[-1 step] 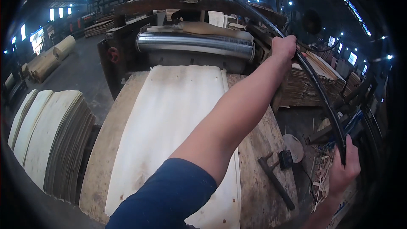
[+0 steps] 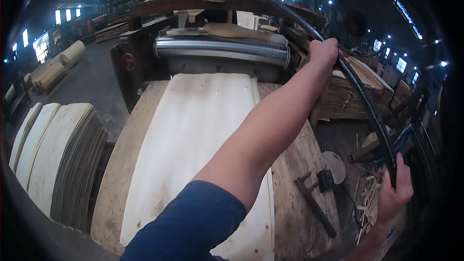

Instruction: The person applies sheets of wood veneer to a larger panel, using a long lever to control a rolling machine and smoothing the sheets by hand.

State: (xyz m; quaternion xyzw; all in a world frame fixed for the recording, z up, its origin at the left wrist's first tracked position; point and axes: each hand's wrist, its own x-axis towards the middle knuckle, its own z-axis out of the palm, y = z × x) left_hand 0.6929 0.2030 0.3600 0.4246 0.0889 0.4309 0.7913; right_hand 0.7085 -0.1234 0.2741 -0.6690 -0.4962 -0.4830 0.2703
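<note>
A long black pole (image 2: 360, 92) runs from the top middle down to the right and looks curved. My left arm, in a dark blue sleeve, reaches across the middle, and my left hand (image 2: 324, 52) is closed round the upper part of the pole. Lower right, my right hand (image 2: 395, 194) grips the pole's near end, fingers wrapped against it. Below my left arm lies a stack of pale veneer sheets (image 2: 188, 121) on a worn wooden table (image 2: 116, 179). Past the sheets is a shiny metal roller (image 2: 222, 50) in a heavy frame.
A hammer-like tool (image 2: 315, 207) and a small black box (image 2: 325, 180) lie at the table's right side. Bundled veneer (image 2: 58, 159) stands at the left; more stacked sheets (image 2: 355, 92) sit at the right. Wood scraps (image 2: 369, 198) litter the floor near my right hand. A person is partly visible behind the roller.
My right hand and the pole's near end have shifted very slightly to the right. Both hands keep their grip.
</note>
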